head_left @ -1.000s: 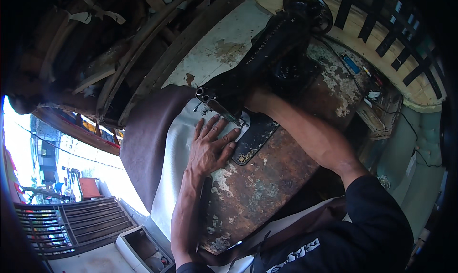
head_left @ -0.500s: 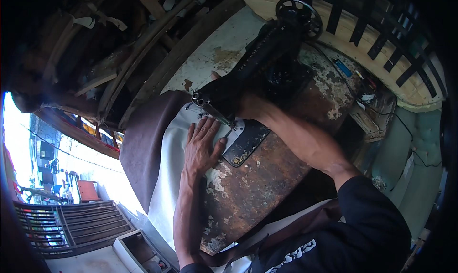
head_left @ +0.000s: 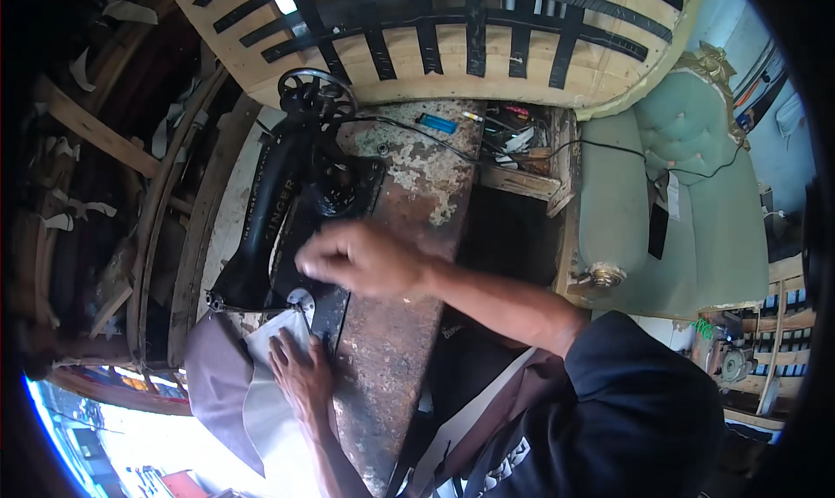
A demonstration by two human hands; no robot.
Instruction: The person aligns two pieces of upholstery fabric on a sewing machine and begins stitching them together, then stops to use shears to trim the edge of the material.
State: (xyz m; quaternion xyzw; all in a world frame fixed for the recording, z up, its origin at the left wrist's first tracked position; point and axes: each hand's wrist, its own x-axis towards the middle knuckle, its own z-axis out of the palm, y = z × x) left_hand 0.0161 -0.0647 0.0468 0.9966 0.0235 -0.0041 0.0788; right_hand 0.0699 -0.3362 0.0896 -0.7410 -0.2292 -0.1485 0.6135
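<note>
A black sewing machine [head_left: 271,198] with a spoked handwheel [head_left: 335,85] stands on a worn, rust-stained table [head_left: 391,341]. By its round metal needle plate [head_left: 301,301] lies a pale sheet of material [head_left: 265,402], with a brown piece [head_left: 217,385] beside it to the left. My left hand [head_left: 302,378] rests flat on the pale sheet just in front of the needle plate, fingers spread. Above the machine bed, my right hand [head_left: 365,259] is raised, apart from the material. Motion smears its bent fingers, and anything in them cannot be made out.
A blue lighter-like object [head_left: 437,123] sits at the table's far end, near an open drawer [head_left: 522,146] of small items. A black cord crosses there. Behind stands a wooden frame with black straps [head_left: 474,41]; green tufted armchair [head_left: 696,150] at right; wooden slats [head_left: 156,237] at left.
The view has swung to the right. My right hand has come out from behind the machine's arm and is now above the bed; my left hand stays flat on the pale sheet.
</note>
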